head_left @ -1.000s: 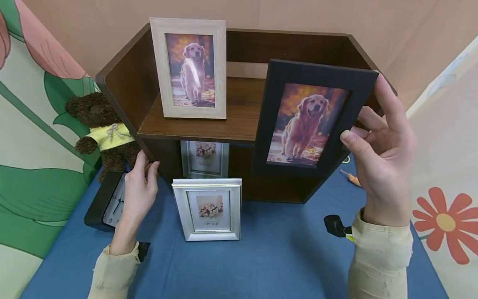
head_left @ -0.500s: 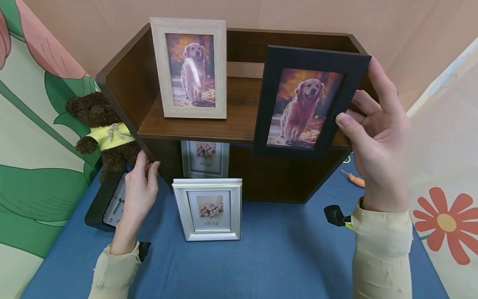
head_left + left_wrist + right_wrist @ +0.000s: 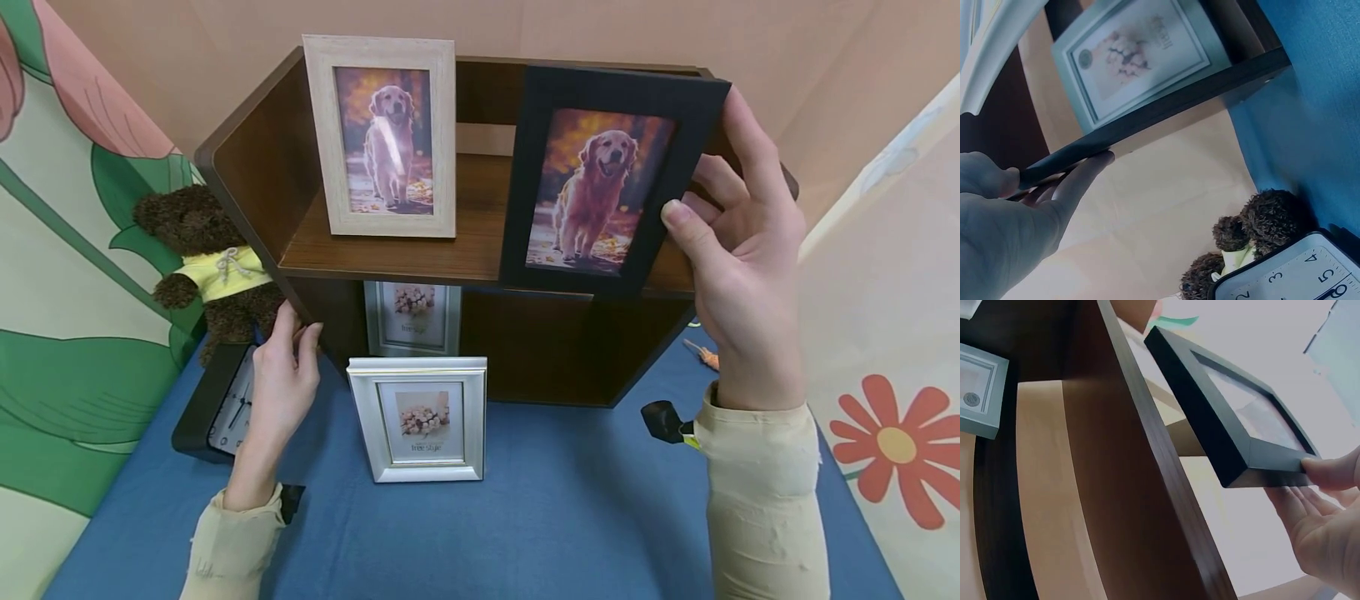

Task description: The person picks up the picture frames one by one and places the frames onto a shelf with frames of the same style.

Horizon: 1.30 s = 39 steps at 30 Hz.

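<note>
My right hand (image 3: 750, 258) pinches the right edge of a black photo frame (image 3: 592, 192) with a dog picture. In the head view the frame, slightly tilted, overlaps the right part of the upper shelf; the right wrist view shows its lower edge (image 3: 1235, 472) near the board's front edge. My left hand (image 3: 283, 383) grips the left side panel of the dark wooden shelf unit (image 3: 251, 150), thumb on one side and a finger on the other in the left wrist view. A whitish photo frame (image 3: 386, 142) stands upright on the upper shelf's left.
A silver photo frame (image 3: 417, 421) stands before the unit on the blue cloth (image 3: 540, 517); a grey-green frame (image 3: 412, 321) is in the lower compartment. Left of the unit are a brown teddy bear (image 3: 225, 267) and a black clock (image 3: 213, 400). A small orange item (image 3: 705, 354) lies at right.
My right hand has carried the black photo frame up and to the left in the head view, against the upper shelf's backdrop. My left hand stays on the side panel.
</note>
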Each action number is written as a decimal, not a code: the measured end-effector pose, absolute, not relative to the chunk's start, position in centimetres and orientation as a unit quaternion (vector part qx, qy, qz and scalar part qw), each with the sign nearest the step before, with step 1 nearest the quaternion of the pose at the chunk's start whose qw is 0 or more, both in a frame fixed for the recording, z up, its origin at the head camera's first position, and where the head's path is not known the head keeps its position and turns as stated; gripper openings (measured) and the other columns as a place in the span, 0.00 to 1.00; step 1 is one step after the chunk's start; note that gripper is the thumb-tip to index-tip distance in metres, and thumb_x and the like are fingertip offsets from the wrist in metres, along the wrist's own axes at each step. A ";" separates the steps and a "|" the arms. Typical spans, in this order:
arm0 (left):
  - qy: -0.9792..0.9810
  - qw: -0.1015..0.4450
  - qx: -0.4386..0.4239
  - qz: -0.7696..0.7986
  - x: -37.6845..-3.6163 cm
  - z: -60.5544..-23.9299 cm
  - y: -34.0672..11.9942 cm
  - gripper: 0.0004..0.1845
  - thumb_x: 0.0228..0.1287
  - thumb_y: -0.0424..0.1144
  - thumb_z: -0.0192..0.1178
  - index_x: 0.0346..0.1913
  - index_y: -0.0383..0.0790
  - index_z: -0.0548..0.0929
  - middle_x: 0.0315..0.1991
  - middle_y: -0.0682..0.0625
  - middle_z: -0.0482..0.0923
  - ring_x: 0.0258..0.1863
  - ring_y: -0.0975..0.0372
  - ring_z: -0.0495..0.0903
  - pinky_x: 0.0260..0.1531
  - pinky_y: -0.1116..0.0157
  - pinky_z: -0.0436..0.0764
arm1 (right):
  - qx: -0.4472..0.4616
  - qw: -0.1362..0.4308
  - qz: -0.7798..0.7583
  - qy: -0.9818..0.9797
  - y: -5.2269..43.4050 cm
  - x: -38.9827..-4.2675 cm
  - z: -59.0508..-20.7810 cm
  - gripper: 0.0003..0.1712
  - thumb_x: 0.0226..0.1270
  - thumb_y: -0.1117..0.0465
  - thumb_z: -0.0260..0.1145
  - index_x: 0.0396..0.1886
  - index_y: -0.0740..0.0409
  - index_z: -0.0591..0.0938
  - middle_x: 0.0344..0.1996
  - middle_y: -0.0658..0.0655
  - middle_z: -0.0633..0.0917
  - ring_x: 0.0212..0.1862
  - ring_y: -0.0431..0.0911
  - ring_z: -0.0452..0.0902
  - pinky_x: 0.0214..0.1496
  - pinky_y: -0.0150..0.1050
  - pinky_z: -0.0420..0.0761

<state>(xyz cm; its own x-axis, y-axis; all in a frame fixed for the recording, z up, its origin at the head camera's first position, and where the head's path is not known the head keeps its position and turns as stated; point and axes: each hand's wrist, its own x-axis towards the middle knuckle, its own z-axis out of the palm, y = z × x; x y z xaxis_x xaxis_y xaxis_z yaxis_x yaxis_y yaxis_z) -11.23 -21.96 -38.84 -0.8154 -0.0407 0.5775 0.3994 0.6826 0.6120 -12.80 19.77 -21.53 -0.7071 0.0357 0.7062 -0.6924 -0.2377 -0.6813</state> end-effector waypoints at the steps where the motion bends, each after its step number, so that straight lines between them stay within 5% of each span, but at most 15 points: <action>1: -0.871 0.286 -0.104 -0.386 -11.2 -38.8 -21.9 0.19 0.82 0.24 0.53 0.71 0.27 0.71 0.39 0.34 0.83 0.25 0.55 0.77 0.29 0.75 0.68 | 0.289 0.251 0.728 -0.569 19.7 -12.8 -21.5 0.40 0.69 0.81 0.62 0.81 0.64 0.69 0.73 0.68 0.72 0.66 0.64 0.76 0.62 0.44 0.83; 8: -0.869 0.288 -0.108 -0.387 -11.3 -38.9 -21.8 0.19 0.83 0.25 0.53 0.71 0.29 0.72 0.32 0.39 0.78 0.23 0.61 0.72 0.25 0.71 0.66 | 0.263 0.266 0.717 -0.589 19.1 -13.5 -21.2 0.41 0.69 0.80 0.63 0.81 0.65 0.68 0.73 0.64 0.75 0.65 0.61 0.77 0.62 0.41 0.82; 14: -0.866 0.292 -0.111 -0.391 -11.2 -38.8 -21.6 0.19 0.82 0.25 0.54 0.70 0.29 0.73 0.37 0.37 0.82 0.25 0.55 0.77 0.29 0.73 0.68 | 0.254 0.272 0.711 -0.597 18.8 -14.4 -20.9 0.40 0.72 0.79 0.61 0.82 0.64 0.67 0.74 0.61 0.74 0.66 0.59 0.75 0.64 0.41 0.79; 22: -0.866 0.296 -0.113 -0.388 -11.2 -38.6 -21.6 0.18 0.82 0.25 0.54 0.69 0.29 0.73 0.35 0.37 0.82 0.25 0.59 0.76 0.27 0.73 0.67 | 0.248 0.278 0.698 -0.611 18.7 -15.6 -21.0 0.39 0.73 0.81 0.59 0.83 0.65 0.65 0.75 0.59 0.73 0.67 0.58 0.74 0.66 0.41 0.78; 39: -0.862 0.297 -0.114 -0.395 -11.0 -38.8 -21.8 0.20 0.82 0.23 0.53 0.71 0.27 0.71 0.48 0.30 0.84 0.31 0.41 0.85 0.39 0.81 0.70 | 0.245 0.299 0.628 -0.676 19.1 -17.4 -21.4 0.38 0.77 0.82 0.55 0.83 0.61 0.66 0.74 0.53 0.75 0.66 0.57 0.76 0.65 0.39 0.77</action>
<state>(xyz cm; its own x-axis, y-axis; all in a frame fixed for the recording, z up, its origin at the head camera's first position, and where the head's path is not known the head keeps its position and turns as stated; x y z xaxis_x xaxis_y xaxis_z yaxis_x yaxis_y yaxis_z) -11.05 -21.78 -38.85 -0.7971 -0.0382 0.6027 0.4313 0.6624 0.6125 -17.44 19.15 -21.45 -0.7011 0.0454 0.7116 -0.7064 0.0922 -0.7018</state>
